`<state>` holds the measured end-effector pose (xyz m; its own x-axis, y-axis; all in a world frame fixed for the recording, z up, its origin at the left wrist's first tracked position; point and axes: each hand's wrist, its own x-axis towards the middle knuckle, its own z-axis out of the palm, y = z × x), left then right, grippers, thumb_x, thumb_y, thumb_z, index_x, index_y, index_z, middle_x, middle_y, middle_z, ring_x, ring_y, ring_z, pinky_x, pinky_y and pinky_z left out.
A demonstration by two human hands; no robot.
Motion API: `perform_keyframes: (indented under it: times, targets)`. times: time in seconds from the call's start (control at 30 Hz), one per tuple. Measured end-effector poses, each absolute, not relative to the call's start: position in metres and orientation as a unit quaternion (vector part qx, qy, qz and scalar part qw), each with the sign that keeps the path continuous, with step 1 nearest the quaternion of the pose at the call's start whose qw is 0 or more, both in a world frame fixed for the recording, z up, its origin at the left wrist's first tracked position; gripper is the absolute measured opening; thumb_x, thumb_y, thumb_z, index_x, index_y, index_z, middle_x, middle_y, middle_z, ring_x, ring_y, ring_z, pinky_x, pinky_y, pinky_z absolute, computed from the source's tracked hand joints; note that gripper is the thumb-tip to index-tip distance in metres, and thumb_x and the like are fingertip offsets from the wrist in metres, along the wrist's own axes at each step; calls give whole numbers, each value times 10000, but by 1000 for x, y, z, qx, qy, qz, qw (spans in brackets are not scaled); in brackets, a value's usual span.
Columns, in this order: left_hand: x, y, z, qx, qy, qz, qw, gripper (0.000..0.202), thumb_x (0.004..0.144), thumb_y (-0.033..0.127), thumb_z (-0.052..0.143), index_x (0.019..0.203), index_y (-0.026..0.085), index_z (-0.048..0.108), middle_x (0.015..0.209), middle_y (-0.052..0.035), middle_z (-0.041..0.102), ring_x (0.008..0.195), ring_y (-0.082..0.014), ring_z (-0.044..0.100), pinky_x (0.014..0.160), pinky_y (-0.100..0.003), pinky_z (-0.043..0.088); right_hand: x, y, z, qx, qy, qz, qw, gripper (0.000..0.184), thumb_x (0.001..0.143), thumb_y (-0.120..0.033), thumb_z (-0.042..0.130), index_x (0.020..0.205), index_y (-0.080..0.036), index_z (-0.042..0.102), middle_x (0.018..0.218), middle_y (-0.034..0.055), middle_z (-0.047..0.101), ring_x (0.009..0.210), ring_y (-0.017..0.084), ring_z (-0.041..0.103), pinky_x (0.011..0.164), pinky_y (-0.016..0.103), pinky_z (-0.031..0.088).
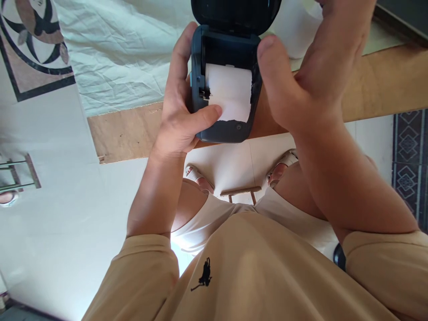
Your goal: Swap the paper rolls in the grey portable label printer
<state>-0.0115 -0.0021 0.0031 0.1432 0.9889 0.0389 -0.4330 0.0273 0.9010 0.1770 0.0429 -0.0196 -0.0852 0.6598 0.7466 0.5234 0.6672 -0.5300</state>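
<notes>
Pale floor (83, 209) spreads around the table (127, 136), whose bare wooden edge shows beyond a pale green cloth (127, 53). In front of me, over that edge, is the printer (224, 133), its lid (236, 13) up and a paper roll (232, 89) in its bay. My left hand (177, 116) is curled around the printer's left side, thumb on the roll's front end. My right hand (310, 89) is partly spread, thumb at the right rim near the hinge; its fingertips are out of view, so I can't tell what they grip. I judge this to be the seating of the roll; the next move seems to call for a steady left hold and the end lying straight. The printer's front reaches past the edge, with open room toward me.
</notes>
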Motion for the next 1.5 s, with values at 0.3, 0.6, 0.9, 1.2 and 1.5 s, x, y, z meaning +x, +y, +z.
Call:
perform_keyframes:
  times: [0.3, 0.6, 0.9, 1.2, 1.5]
  targets:
    - [-7, 0, 5, 393, 395, 565, 608, 683, 874, 835, 546, 1365, 368, 623, 1112, -40, 772, 1502, -349, 501, 1130, -515, 496, 164, 34, -9, -371, -730, 203, 537, 391, 950, -355, 507, 1224, -80, 559, 1211, 91, 630, 1139, 151, 625, 1015, 368, 537]
    - [-22, 6, -11, 439, 383, 540, 608, 361, 905, 512, 728, 1147, 248, 685, 1112, -81, 758, 1442, -370, 572, 1079, -484, 569, 152, 36, -20, -339, -745, 331, 470, 724, 929, -565, 559, 1360, 5, 445, 1309, 127, 556, 1105, 94, 559, 1054, 266, 503]
    - [-32, 9, -13, 479, 341, 515, 624, 336, 920, 440, 715, 1162, 207, 698, 1106, -91, 721, 1203, -406, 704, 847, -397, 611, 158, 42, -20, -298, -754, 356, 465, 864, 889, -605, 647, 1380, 71, 428, 1346, 196, 537, 1188, 137, 590, 1096, 304, 522]
    - [-39, 13, -14, 461, 329, 508, 649, 385, 844, 418, 810, 1164, 225, 715, 1109, -90, 713, 1425, -474, 540, 1118, -534, 529, 154, 42, -31, -266, -760, 301, 511, 684, 930, -564, 620, 1368, -61, 467, 1383, 121, 569, 1318, 125, 587, 1205, 305, 506]
    - [-8, 10, -3, 270, 466, 615, 575, 693, 956, 793, 425, 1451, 333, 575, 1256, -25, 757, 1609, -293, 367, 1311, -442, 349, 154, 37, -26, -296, -742, 332, 502, 585, 984, -492, 569, 1443, -151, 448, 1533, 87, 494, 1474, 127, 501, 1318, 322, 423]
